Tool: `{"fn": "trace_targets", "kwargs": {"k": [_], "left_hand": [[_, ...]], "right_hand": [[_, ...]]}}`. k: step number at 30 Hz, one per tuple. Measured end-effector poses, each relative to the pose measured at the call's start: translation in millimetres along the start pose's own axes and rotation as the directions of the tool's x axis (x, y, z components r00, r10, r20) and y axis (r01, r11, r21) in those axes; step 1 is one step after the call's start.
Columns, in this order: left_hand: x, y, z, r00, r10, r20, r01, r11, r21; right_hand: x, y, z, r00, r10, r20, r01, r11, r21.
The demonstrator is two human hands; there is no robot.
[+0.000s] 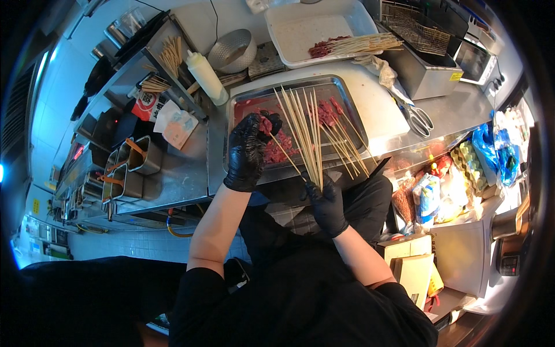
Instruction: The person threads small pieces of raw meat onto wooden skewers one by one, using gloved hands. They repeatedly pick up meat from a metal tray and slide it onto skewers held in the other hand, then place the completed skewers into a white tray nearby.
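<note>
Black gloves cover both hands. My left hand (248,152) pinches a piece of raw red meat (265,126) above the left side of a metal tray (352,104). A thin skewer runs from that meat down to my right hand (325,204), which grips a fanned bundle of bare wooden skewers (315,165) at their lower ends. Loose chopped meat (277,149) lies in the tray beside my left hand. At the tray's right side rest several skewers threaded with meat (327,113), their bare ends over the near rim.
Behind the tray are a white cutting board (381,108) and a white tub (282,47) with more meat skewers (364,44). Scissors (418,119) lie to the right. A squeeze bottle (207,78) and perforated metal bowl (234,51) stand back left. Metal containers (145,158) line the left counter.
</note>
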State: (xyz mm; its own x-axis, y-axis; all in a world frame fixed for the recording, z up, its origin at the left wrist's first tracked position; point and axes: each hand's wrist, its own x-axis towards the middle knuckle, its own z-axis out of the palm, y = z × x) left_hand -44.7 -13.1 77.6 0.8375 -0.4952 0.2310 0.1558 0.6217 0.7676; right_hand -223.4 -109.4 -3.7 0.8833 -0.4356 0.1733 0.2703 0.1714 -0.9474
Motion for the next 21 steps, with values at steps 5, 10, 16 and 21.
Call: {"fn": "trace_targets", "kwargs": {"k": [5,10,16,21], "left_hand": [[0.3,-4.7,0.7,0.999,-0.031,-0.025,0.029,0.997,-0.066],[-4.6,-6.8,6.0,0.994,-0.098,-0.049,0.097,0.995,-0.017],[2.1,-8.1,-1.4,0.996,-0.089,-0.017,0.087,0.995,-0.055],[6.3,2.5,-1.5,0.995,-0.097,-0.027,0.098,0.993,0.064]], "right_hand": [[-3.0,0.6,10.1,0.999,0.039,-0.023,-0.037,0.997,0.070],[-2.3,-14.8,12.4,0.963,0.266,0.054,-0.270,0.927,0.260],[3.3,-17.4,15.4,0.992,0.116,-0.039,-0.110,0.985,0.130],[3.5,-10.3,11.3,0.999,0.017,-0.051,-0.015,0.999,0.035]]}}
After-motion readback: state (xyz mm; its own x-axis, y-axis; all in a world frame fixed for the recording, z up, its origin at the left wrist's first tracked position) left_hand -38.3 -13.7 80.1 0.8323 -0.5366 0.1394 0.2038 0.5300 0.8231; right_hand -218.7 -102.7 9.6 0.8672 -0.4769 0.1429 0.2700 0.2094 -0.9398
